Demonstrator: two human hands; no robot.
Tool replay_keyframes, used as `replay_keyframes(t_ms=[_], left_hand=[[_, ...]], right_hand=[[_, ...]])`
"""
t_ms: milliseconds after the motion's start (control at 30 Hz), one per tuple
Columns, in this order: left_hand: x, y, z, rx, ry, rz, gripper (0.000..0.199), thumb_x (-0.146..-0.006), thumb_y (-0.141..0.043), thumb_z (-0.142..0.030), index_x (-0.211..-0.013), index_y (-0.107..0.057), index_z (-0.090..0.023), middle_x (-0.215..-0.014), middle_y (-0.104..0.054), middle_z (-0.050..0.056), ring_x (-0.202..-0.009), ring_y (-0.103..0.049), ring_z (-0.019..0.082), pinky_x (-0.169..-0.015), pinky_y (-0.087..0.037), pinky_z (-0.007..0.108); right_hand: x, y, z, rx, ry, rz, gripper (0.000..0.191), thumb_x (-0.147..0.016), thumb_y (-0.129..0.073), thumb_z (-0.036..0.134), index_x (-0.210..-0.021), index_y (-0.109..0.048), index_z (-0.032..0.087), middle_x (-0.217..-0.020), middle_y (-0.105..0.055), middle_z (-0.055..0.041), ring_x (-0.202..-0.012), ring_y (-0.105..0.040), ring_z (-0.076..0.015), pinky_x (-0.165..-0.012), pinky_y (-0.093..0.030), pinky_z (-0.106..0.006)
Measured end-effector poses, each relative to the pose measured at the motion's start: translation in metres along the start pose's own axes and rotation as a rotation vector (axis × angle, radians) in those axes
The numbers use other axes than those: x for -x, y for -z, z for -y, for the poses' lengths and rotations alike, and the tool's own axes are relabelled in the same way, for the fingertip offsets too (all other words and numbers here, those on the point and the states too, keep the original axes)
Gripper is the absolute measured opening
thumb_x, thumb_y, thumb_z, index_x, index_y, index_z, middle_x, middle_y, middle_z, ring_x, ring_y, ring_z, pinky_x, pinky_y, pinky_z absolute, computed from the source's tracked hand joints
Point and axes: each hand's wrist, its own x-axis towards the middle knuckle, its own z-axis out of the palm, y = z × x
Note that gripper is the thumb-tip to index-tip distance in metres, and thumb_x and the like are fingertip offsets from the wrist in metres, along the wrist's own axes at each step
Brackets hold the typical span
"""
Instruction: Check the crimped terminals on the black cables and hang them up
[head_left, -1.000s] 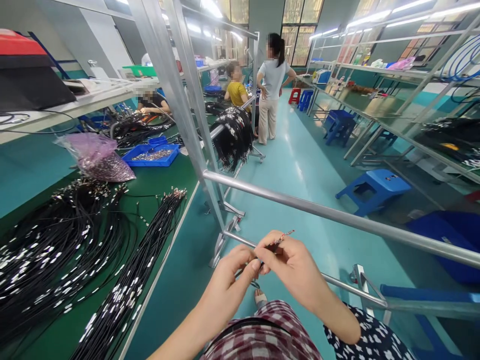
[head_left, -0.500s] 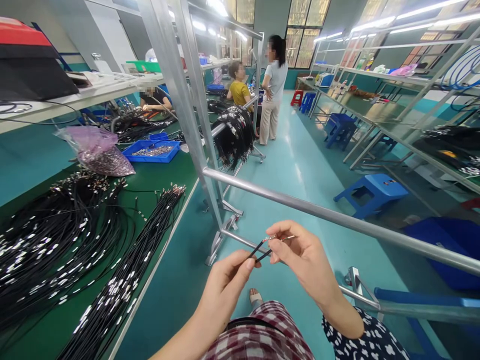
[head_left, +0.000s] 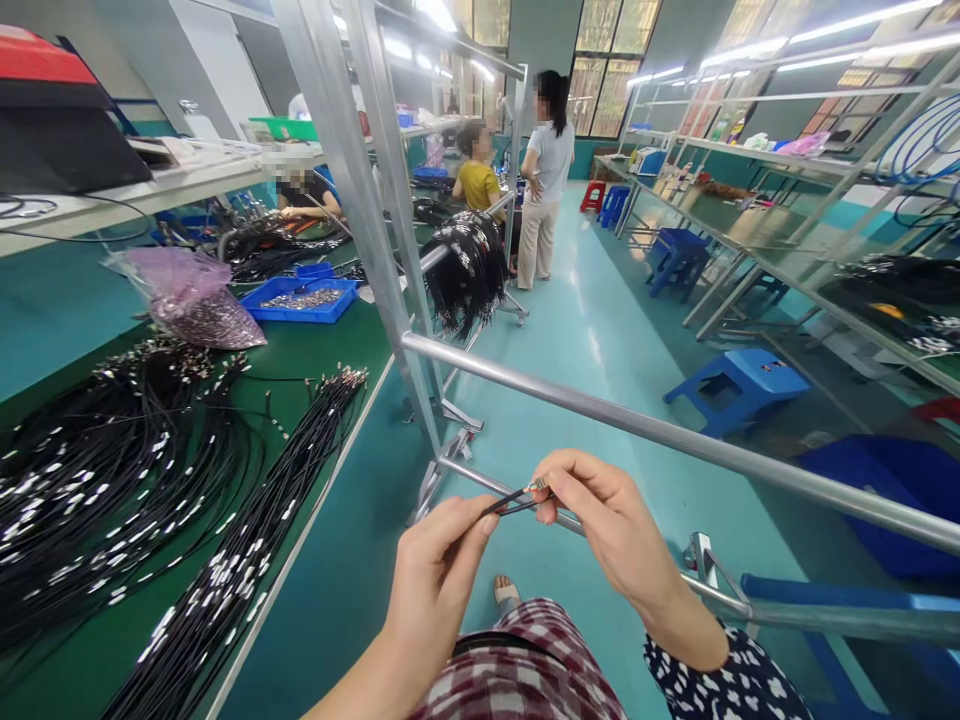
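Between my hands runs a short stretch of thin black cable (head_left: pixel 512 503), doubled into two strands. My left hand (head_left: pixel 442 560) pinches it between thumb and fingertips. Around its end, near a small metal connector (head_left: pixel 538 484), my right hand (head_left: pixel 600 525) is closed, with thumb and forefinger together. Part of the connector is hidden by the fingers. Both hands are in front of the metal rack's rail. On the green table at the left lie large bundles of black cables (head_left: pixel 247 530) with white tags.
A metal rack rail (head_left: pixel 600 405) crosses beyond my hands. A blue tray (head_left: pixel 300 300) of small metal parts and a pink plastic bag (head_left: pixel 199 300) are on the table. Hanging cables (head_left: pixel 469 270), a blue stool (head_left: pixel 739 390) and several people are farther off.
My left hand has shifted slightly left, and the strands between my hands lie flatter and closer together. The metal end has turned within my right fingertips.
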Motion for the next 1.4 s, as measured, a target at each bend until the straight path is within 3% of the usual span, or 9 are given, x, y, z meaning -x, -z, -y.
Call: replay_keyframes(t_ms=[233,367,533,633,867,1100,1200,1400], left_hand=[[0.002,-0.001,0.003,0.054,0.010,0.008,0.021,-0.094,-0.054,-0.027,-0.108,-0.070,-0.025,-0.085,-0.065,0.001,-0.075,-0.056,0.015,-0.065,-0.040,0.025],[0.004,-0.002,0.002,0.178,0.112,0.048,0.020,-0.093,-0.056,-0.032,-0.104,-0.070,-0.024,-0.088,-0.065,0.002,-0.084,-0.057,0.017,-0.074,-0.042,0.024],[0.003,0.000,-0.003,0.256,0.316,0.095,0.032,-0.092,-0.053,-0.044,-0.079,-0.065,-0.017,-0.064,-0.046,-0.002,-0.063,-0.042,0.012,-0.059,-0.033,0.023],[0.004,0.003,-0.006,0.252,0.336,0.088,0.035,-0.092,-0.052,-0.048,-0.080,-0.063,-0.017,-0.061,-0.036,-0.004,-0.058,-0.031,0.012,-0.054,-0.026,0.024],[0.008,0.004,-0.009,0.261,0.376,0.111,0.039,-0.092,-0.049,-0.051,-0.078,-0.062,-0.016,-0.061,-0.028,-0.004,-0.057,-0.024,0.012,-0.053,-0.019,0.026],[0.014,0.011,-0.005,0.365,0.409,0.178,0.040,-0.095,-0.045,-0.049,-0.075,-0.059,-0.017,-0.060,-0.026,-0.004,-0.056,-0.022,0.012,-0.052,-0.018,0.026],[0.017,0.011,-0.002,0.328,0.369,0.095,0.034,-0.095,-0.047,-0.046,-0.080,-0.061,-0.018,-0.063,-0.034,-0.003,-0.058,-0.027,0.012,-0.053,-0.024,0.025],[0.024,0.004,-0.004,0.187,0.239,-0.230,0.021,-0.090,-0.055,-0.040,-0.090,-0.064,-0.021,-0.084,-0.059,0.003,-0.075,-0.052,0.016,-0.067,-0.042,0.024]], right_hand=[[-0.002,0.002,-0.003,-0.103,-0.025,0.088,0.022,-0.097,-0.055,0.031,-0.084,-0.066,0.018,-0.081,-0.061,-0.0012,-0.072,-0.054,-0.0114,-0.069,-0.043,-0.024],[-0.003,0.002,-0.005,-0.122,-0.070,0.069,0.023,-0.096,-0.057,0.033,-0.082,-0.066,0.017,-0.077,-0.061,-0.0011,-0.069,-0.055,-0.0109,-0.068,-0.044,-0.023],[-0.001,0.002,-0.005,-0.099,-0.065,0.055,0.018,-0.092,-0.063,0.036,-0.095,-0.066,0.018,-0.088,-0.066,-0.0035,-0.071,-0.061,-0.0116,-0.072,-0.049,-0.025],[0.000,0.004,-0.003,-0.122,-0.005,0.019,0.020,-0.091,-0.063,0.037,-0.104,-0.062,0.021,-0.097,-0.064,-0.0031,-0.073,-0.064,-0.0123,-0.074,-0.051,-0.028],[-0.002,0.009,0.012,0.110,0.057,-0.082,0.024,-0.094,-0.059,0.036,-0.078,-0.062,0.018,-0.074,-0.063,-0.0002,-0.067,-0.060,-0.0108,-0.067,-0.049,-0.023],[-0.006,0.005,0.014,0.002,-0.127,-0.048,0.033,-0.092,-0.061,0.040,-0.068,-0.057,0.016,-0.060,-0.062,0.0013,-0.047,-0.049,-0.0065,-0.052,-0.041,-0.020],[-0.005,0.005,0.014,-0.001,-0.124,-0.028,0.031,-0.090,-0.063,0.040,-0.071,-0.061,0.016,-0.063,-0.064,0.0005,-0.048,-0.049,-0.0061,-0.053,-0.042,-0.019],[-0.002,0.008,0.020,0.095,-0.167,0.062,0.029,-0.091,-0.061,0.040,-0.076,-0.066,0.016,-0.069,-0.065,-0.0012,-0.053,-0.055,-0.0082,-0.055,-0.045,-0.021]])
